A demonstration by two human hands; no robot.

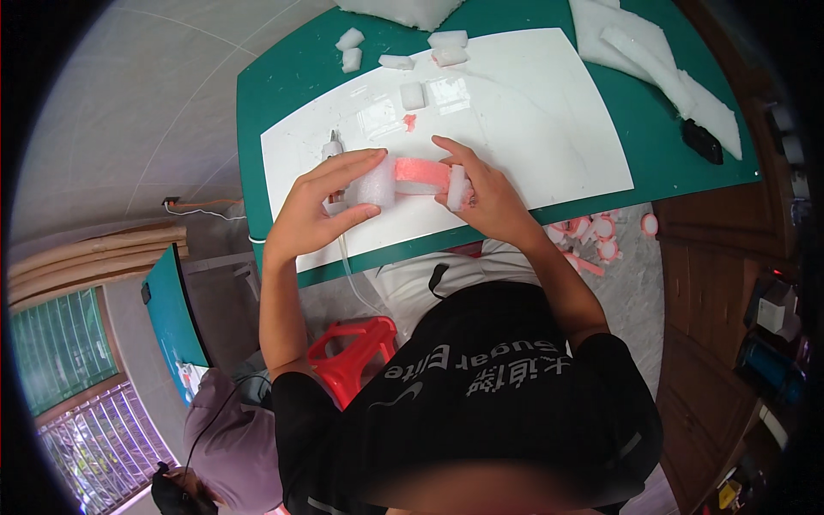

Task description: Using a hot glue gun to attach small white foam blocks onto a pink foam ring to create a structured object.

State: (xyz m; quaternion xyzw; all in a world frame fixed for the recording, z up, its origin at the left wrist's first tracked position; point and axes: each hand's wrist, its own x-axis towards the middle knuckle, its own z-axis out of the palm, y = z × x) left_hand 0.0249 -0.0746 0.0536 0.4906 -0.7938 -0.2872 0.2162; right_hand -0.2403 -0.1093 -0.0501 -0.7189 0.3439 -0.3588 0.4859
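Over the white board [549, 103], my left hand [322, 204] grips a white foam block [375, 186] between thumb and fingers. A curved pink foam strip [421, 172] runs from beside that block across to my right hand [487, 193]. My right fingers are closed round the strip's far end, where a small white foam piece [457, 185] shows. Whether the strip is fixed to either white piece I cannot tell. Just beyond my left hand lies a white glue gun [330, 148] with a metal tip, partly covered by that hand. Its cord drops over the table's near edge.
A white foam cube [412, 95] and a pink scrap [409, 122] lie ahead. Small foam offcuts [396, 62] are farther back. Foam sheets [631, 47] and a black object [702, 142] occupy the green table's right. Pink-and-white rings [592, 232] lie below; a red stool [356, 352] and another person [227, 438] are left.
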